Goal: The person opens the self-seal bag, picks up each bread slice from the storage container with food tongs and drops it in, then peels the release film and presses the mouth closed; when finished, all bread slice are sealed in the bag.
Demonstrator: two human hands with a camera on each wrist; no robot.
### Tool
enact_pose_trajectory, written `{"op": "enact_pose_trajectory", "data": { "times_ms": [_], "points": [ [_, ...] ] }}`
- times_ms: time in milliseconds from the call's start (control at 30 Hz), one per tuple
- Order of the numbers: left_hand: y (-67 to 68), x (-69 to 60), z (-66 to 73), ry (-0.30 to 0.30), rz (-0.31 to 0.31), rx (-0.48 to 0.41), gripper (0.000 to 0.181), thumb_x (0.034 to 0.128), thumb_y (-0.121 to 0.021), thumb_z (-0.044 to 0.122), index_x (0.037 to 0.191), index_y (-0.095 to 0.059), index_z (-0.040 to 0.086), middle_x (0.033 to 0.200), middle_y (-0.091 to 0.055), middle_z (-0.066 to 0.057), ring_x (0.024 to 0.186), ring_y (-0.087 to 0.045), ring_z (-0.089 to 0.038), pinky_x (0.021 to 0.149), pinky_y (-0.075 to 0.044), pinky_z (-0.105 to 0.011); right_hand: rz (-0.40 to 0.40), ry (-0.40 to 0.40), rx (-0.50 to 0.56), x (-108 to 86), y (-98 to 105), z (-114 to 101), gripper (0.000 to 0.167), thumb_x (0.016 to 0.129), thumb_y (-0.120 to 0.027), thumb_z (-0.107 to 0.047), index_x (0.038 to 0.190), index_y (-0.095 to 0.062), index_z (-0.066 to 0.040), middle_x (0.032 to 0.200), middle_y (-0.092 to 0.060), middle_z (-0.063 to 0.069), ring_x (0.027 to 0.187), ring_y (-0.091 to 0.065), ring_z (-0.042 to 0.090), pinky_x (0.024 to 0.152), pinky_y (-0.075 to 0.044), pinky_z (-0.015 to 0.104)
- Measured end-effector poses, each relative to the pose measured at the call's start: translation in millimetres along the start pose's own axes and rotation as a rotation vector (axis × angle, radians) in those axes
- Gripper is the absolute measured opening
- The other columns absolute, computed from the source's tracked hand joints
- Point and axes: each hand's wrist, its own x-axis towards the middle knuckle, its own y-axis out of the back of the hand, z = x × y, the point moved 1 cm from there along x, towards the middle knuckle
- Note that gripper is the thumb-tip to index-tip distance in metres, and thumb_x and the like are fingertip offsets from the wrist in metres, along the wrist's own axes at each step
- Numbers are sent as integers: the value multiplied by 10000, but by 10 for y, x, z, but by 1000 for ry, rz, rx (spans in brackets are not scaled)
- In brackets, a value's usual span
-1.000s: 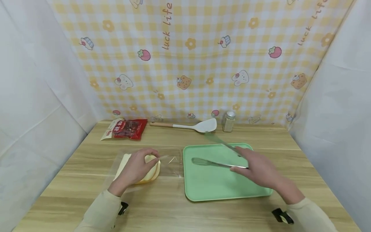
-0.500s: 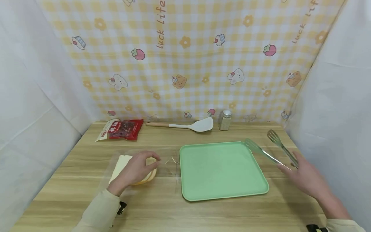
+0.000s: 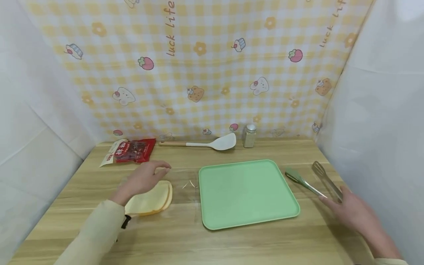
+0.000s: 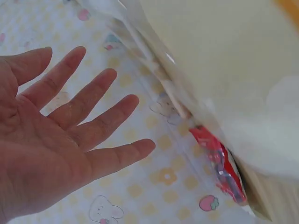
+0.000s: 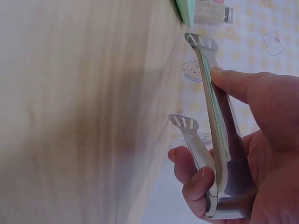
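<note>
My left hand (image 3: 142,181) hovers above the slices of bread (image 3: 149,201) at the table's left, partly covering them in the head view. Its fingers are spread and hold nothing in the left wrist view, where the bread (image 4: 224,70) looms large beside them. Clear plastic wrap (image 3: 182,189) lies around the bread and reaches toward the tray. At the far right, my right hand (image 3: 359,219) grips metal tongs (image 3: 332,186) with slotted ends, their two arms spread apart. Thumb and curled fingers hold the tongs (image 5: 220,128) in the right wrist view.
A green tray (image 3: 248,195) lies mid-table, between the hands. Along the back are a red food packet (image 3: 134,151), a white spatula (image 3: 223,142) with a wooden handle, and a glass shaker jar (image 3: 249,136). White curtains hang at both sides.
The right hand has carried the tongs from over the tray to the table's right side and lowered them. The left hand, earlier pinching the wrap, has let go and lifted off the bread.
</note>
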Motion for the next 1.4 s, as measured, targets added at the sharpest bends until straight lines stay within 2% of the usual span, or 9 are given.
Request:
{"op": "enact_pose_trajectory", "data": {
  "times_ms": [100, 300, 433, 533, 667, 867, 1000, 1200, 1400],
  "points": [
    [88, 111, -128, 19, -85, 36, 372, 1099, -547, 194, 1382, -631, -33, 1334, -682, -291, 1052, -746, -375, 937, -577, -598, -8, -16, 3, 9, -14, -24, 940, 1048, -495, -647, 1345, -330, 229, 893, -612, 233, 802, -604, 382, 645, -517, 505],
    [135, 271, -335, 38, -234, 17, 413, 1081, -563, 159, 1416, -570, -82, 1402, -586, -373, 1280, -596, -531, 1016, -535, -632, -26, -45, -5, 13, -29, -83, 933, 1027, -489, -692, 1249, -432, 213, 859, -601, 169, 760, -584, 319, 586, -472, 410],
    [83, 353, -355, 46, -291, 9, 437, 1058, -615, 189, 1394, -586, -89, 1383, -617, -342, 1270, -618, -489, 1024, -547, -596, -53, -57, -23, 9, -55, -110, 947, 1018, -490, -709, 1232, -450, 212, 820, -588, 136, 721, -569, 285, 559, -451, 384],
    [33, 410, -344, 54, -316, 26, 360, 1031, -666, 197, 1289, -663, -54, 1272, -699, -248, 1127, -687, -365, 943, -588, -508, -71, -59, -23, -3, -83, -128, 927, 1004, -523, -709, 1181, -471, 200, 778, -565, 110, 680, -552, 256, 538, -440, 370],
    [-28, 451, -344, 72, -318, 29, 191, 1011, -701, 176, 1103, -729, 11, 1061, -735, -109, 918, -646, -196, 797, -561, -355, -81, -66, -18, -6, -108, -148, 898, 968, -584, -717, 1100, -505, 168, 760, -561, 105, 664, -557, 248, 529, -447, 368],
    [-62, 471, -352, 69, -287, 29, 106, 1004, -695, 135, 969, -707, 36, 888, -671, -37, 802, -557, -154, 707, -476, -283, -90, -79, -37, 27, -121, -138, 992, 941, -596, -749, 1143, -492, 217, 809, -609, 160, 714, -589, 286, 559, -475, 392],
    [-61, 477, -395, 49, -263, -1, 143, 1001, -689, 135, 884, -655, 61, 790, -589, 2, 735, -501, -134, 672, -431, -279, -85, -79, -49, 45, -123, -127, 1025, 932, -608, -750, 1170, -483, 239, 841, -634, 199, 746, -619, 318, 595, -513, 440],
    [-34, 404, -517, -17, -214, -49, 150, 1031, -654, 144, 902, -632, 72, 832, -640, -15, 755, -509, -132, 702, -440, -305, -56, -50, -69, 62, -133, -109, 1101, 937, -616, -739, 1291, -407, 283, 1031, -637, 390, 902, -666, 501, 716, -555, 584],
    [28, 299, -648, 3, -172, -125, 142, 1094, -564, 170, 1008, -616, 69, 997, -668, -66, 911, -558, -200, 804, -466, -358, -38, -21, -53, 61, -100, -52, 1082, 963, -591, -723, 1317, -395, 280, 1064, -617, 428, 936, -659, 537, 740, -567, 608]
  ]
}}
